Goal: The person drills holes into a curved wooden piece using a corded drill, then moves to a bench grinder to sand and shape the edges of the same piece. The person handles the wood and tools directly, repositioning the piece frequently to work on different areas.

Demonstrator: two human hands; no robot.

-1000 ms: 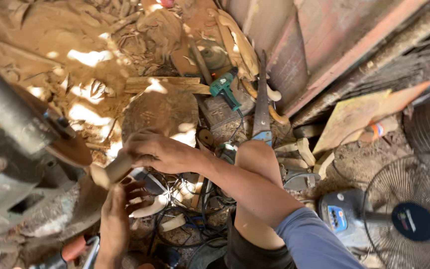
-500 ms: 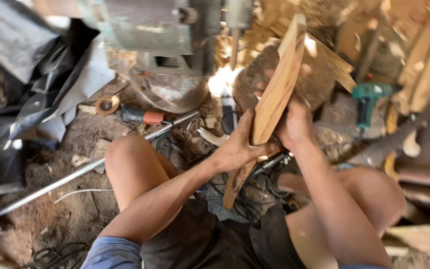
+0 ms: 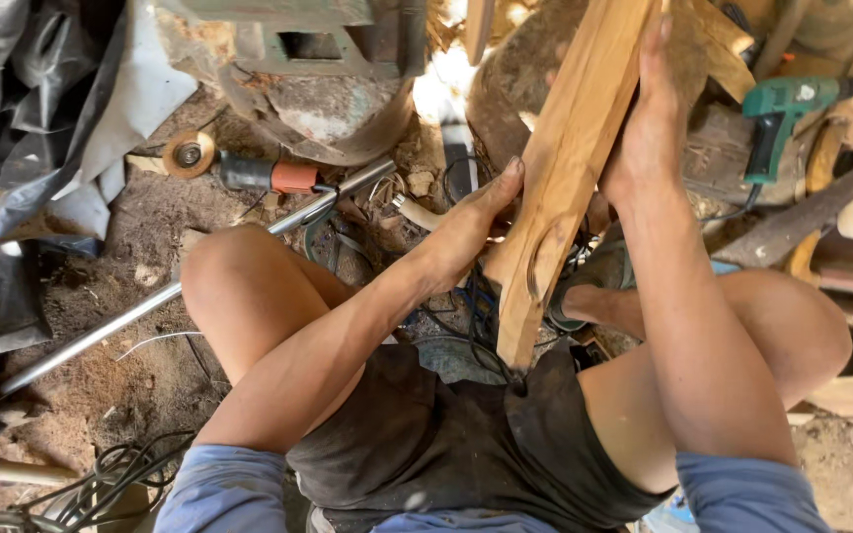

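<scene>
Wooden plank: a long, pale orange-brown wooden plank (image 3: 570, 168) is held tilted from the top centre of the frame down to the lap at centre; its lower end is cut square, and an oval knot mark is seen near that end.
Left hand: the left hand (image 3: 471, 232) is pressed against the plank's left edge, fingers stretched out along it, not clenched.
Right hand: the right hand (image 3: 649, 128) is wrapped on the plank's right edge, higher up, in the upper right of centre.
Floor: a dirt floor (image 3: 101, 286) strewn with sawdust is seen at left.
Metal rod: a metal rod (image 3: 180, 286) is laid slanting across the left half.
Drill: a green power drill (image 3: 782, 118) is set at upper right.
Angle grinder: an orange-and-black angle grinder (image 3: 249, 173) is lying at upper left.
</scene>
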